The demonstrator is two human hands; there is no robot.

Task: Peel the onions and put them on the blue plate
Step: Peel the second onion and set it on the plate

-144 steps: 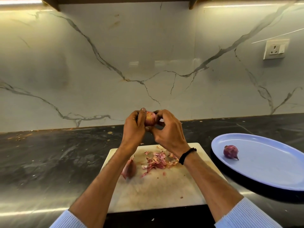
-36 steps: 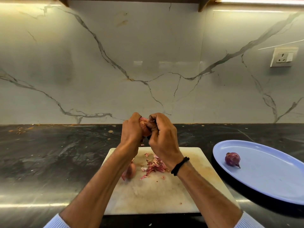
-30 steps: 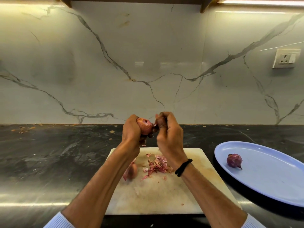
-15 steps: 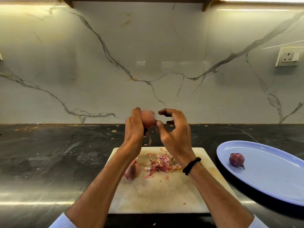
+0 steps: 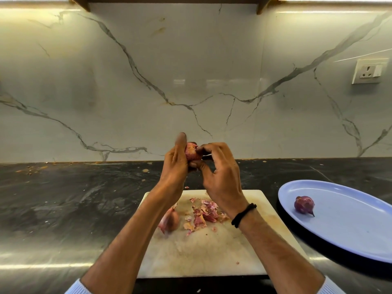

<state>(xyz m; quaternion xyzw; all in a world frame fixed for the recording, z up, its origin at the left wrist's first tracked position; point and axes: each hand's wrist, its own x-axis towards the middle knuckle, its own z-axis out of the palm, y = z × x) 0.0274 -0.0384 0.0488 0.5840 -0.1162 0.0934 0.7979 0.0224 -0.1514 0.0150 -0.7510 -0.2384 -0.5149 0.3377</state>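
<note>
My left hand (image 5: pixel 175 164) holds a small pink onion (image 5: pixel 191 152) above the far edge of the cutting board (image 5: pixel 201 251), with one finger sticking up past it. My right hand (image 5: pixel 220 172) pinches at the onion's right side with thumb and fingertips. A second unpeeled onion (image 5: pixel 169 219) lies on the board, partly behind my left forearm. Next to it is a heap of pink peels (image 5: pixel 203 215). One dark purple peeled onion (image 5: pixel 303 205) sits on the blue plate (image 5: pixel 350 230) at the right.
The board and plate rest on a dark stone counter (image 5: pixel 63 198) with crumbs near the back edge. A marble wall rises behind, with a wall socket (image 5: pixel 369 71) at upper right.
My right hand pulled a strip of skin off, opened briefly, and now has its fingers back on the onion. My left hand kept holding the onion and turned it a little.
</note>
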